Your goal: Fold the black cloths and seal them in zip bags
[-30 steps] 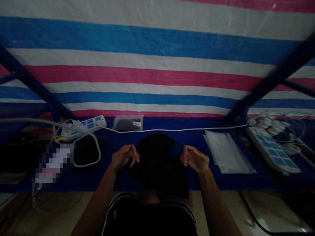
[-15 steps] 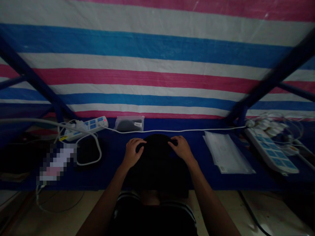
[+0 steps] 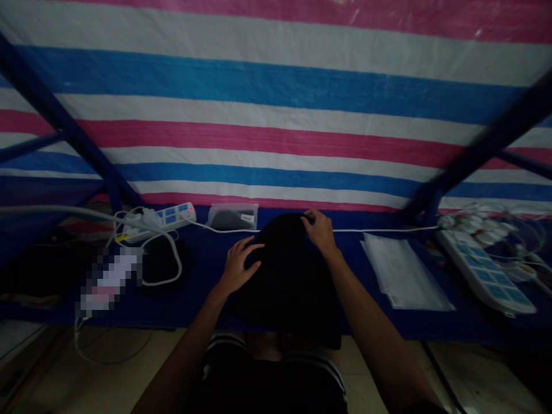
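Observation:
A black cloth piece (image 3: 287, 282) lies bunched on the dark blue tabletop (image 3: 198, 305), its near part hanging over the front edge. My left hand (image 3: 239, 265) rests on its left side with the fingers spread. My right hand (image 3: 319, 229) is at the far end, its fingertips curled around the cloth's top edge. The cloth is too dark to show folds or its exact kind.
A white power strip (image 3: 157, 221) and a clear bag (image 3: 233, 215) with a dark item stand at the back. A white cable (image 3: 328, 230) runs behind the cloth. Papers in a clear sleeve (image 3: 403, 273) and another power strip (image 3: 485, 273) lie right; a black object (image 3: 161, 260) lies left.
My right hand has moved farther away, and the cloth's far end now reaches nearly to the white cable. My left hand has slid back toward me along the cloth's left side.

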### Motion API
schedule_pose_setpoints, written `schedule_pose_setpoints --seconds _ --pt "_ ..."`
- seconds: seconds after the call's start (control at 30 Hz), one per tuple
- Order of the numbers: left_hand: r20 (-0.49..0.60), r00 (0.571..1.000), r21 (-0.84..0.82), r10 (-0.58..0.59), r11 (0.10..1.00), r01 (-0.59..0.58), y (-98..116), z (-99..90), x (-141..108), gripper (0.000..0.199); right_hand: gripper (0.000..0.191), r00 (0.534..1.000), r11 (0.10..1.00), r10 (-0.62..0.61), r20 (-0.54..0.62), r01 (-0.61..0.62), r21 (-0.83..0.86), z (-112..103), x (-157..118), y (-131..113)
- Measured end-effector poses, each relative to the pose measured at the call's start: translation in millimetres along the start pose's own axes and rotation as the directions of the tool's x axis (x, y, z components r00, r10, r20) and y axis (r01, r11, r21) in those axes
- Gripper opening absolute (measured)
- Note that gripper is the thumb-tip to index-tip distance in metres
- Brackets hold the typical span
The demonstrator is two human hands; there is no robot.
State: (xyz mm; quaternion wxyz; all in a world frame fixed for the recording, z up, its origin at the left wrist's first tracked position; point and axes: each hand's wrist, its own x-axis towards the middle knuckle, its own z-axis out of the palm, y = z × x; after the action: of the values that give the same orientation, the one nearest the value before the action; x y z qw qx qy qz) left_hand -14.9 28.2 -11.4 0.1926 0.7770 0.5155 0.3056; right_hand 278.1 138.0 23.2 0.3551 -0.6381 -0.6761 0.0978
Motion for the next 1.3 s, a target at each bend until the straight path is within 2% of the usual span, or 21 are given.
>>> schedule_pose_setpoints --seconds 0.2,0.33,0.4,0.47,0.53,0.63,0.73,0.9,1.0,1.1,1.17,1.23,1.3 --pt "0.064 0.996 0.023 0.059 0.998 -0.060 1.7 -4.2 -1.3 0.049 0.019 0.998 0.995 0.059 0.011 -0.057 -0.083 8.8 12.3 11.0" --pt "0.074 0.995 0.066 0.064 0.995 -0.069 5.4 -3.8 -2.6 0.045 0.031 0.999 0.994 0.020 0.031 -0.017 -0.106 5.2 3.7 8.0" --pt "0.077 0.995 0.100 0.063 0.992 -0.071 7.4 -2.8 -3.3 0.046 0.039 0.999 0.993 -0.030 0.025 0.033 -0.112 -0.6 -12.0 0.7" --pt "0.085 0.994 0.135 0.070 0.987 -0.081 9.6 -1.8 -3.9 0.048 0.041 0.991 0.986 -0.132 0.022 0.133 -0.101 -6.9 -37.7 -9.5" --pt "0.103 0.992 0.175 0.077 0.980 -0.094 11.9 -0.6 -4.7 0.052 0.045 0.974 0.974 -0.208 0.087 0.214 -0.077 -11.9 -71.4 -19.8" --pt "0.148 0.986 0.249 0.077 0.962 -0.113 13.7 0.8 -7.2 0.065 0.061 0.958 0.966 -0.201 0.206 0.229 -0.124 -15.0 -125.3 -27.9" --pt "0.200 0.978 0.320 0.053 0.940 -0.117 7.3 -2.5 -10.8 0.080 0.081 0.958 0.953 -0.134 0.255 0.195 -0.232 -15.5 -166.6 -23.0" --pt "0.296 0.955 0.401 -0.026 0.911 -0.099 -9.7 -24.2 -11.8 0.085 0.088 0.953 0.921 -0.138 0.268 0.223 -0.320 -17.9 -194.7 -12.4" --pt "0.196 0.980 0.425 -0.018 0.902 -0.068 7.8 -32.2 -10.2 0.078 0.091 0.956 0.914 -0.128 0.263 0.217 -0.344 -17.8 -197.9 -16.1" --pt "0.082 0.994 0.349 0.074 0.932 -0.098 46.8 -19.6 -10.9 0.068 0.095 0.957 0.912 -0.117 0.264 0.209 -0.354 -15.9 -196.9 -22.5" --pt "0.104 0.987 0.271 0.124 0.951 -0.148 69.1 -0.7 -12.5 0.063 0.091 0.958 0.914 -0.109 0.267 0.202 -0.352 -14.1 -194.1 -26.1" --pt "0.121 0.986 0.245 0.116 0.959 -0.143 79.7 20.2 -14.9 0.059 0.080 0.959 0.919 -0.106 0.264 0.195 -0.343 -11.6 -190.0 -28.8" --pt "0.127 0.989 0.266 0.082 0.957 -0.114 79.0 36.3 -18.0 0.059 0.075 0.964 0.925 -0.104 0.246 0.185 -0.331 -8.2 -185.6 -30.8"
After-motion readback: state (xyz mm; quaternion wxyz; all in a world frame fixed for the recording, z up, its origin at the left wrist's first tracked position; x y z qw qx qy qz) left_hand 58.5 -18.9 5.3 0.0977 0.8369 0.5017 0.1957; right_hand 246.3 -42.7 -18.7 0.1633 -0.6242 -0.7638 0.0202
